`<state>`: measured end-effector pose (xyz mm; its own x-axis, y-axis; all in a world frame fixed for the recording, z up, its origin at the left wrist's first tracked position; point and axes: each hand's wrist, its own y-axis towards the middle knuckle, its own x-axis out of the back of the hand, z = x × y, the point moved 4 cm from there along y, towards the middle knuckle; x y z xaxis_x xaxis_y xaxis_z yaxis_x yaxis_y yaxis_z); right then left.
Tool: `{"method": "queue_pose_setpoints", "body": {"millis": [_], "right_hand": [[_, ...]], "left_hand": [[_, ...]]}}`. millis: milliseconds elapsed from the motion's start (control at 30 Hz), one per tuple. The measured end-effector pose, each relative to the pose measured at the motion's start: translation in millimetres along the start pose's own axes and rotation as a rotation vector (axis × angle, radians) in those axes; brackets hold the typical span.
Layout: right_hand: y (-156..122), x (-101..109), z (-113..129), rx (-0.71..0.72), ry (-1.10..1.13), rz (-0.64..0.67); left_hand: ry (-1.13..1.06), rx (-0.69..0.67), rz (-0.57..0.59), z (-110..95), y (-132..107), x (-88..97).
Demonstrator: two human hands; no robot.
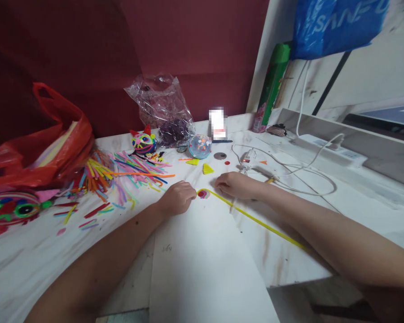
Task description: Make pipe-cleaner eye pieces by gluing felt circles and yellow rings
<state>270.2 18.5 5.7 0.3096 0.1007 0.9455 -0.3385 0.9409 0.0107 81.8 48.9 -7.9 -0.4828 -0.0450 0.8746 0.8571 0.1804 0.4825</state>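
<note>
A long yellow pipe cleaner (256,219) runs from under my right forearm to a small round coil (203,194) of red, pink and bluish pipe cleaner, and bends around its top. My left hand (177,198) is closed, its fingertips pinched at the coil's left edge where the yellow end curves in. On the other side, my right hand (236,185) has its fingers curled just above the yellow length; whatever they hold is hidden. Both hands rest low over a white sheet of paper (202,264). Two yellow triangles (208,168) lie beyond the coil.
Loose coloured pipe cleaners (131,172) spread at left beside a red plastic bag (54,148) and a striped face ornament (13,207). Farther back are a smaller ornament (143,142), a clear bag (168,112) and a bluish round container (199,146). White cables (309,190) loop at right.
</note>
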Motion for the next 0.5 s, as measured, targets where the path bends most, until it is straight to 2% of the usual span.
{"method": "queue_pose_setpoints", "body": {"millis": [133, 233, 500], "right_hand": [[-1.0, 1.3, 1.5, 0.030, -0.061, 0.019], [-2.2, 3.8, -2.5, -0.003, -0.125, 0.068], [-5.8, 17.2, -21.9, -0.057, -0.115, 0.181]], "left_hand": [[-0.062, 0.054, -0.038, 4.8, -1.2, -1.4], [-0.089, 0.073, -0.068, 7.4, -1.9, -1.8], [-0.082, 0.068, -0.045, 6.6, -0.8, -0.9]]}}
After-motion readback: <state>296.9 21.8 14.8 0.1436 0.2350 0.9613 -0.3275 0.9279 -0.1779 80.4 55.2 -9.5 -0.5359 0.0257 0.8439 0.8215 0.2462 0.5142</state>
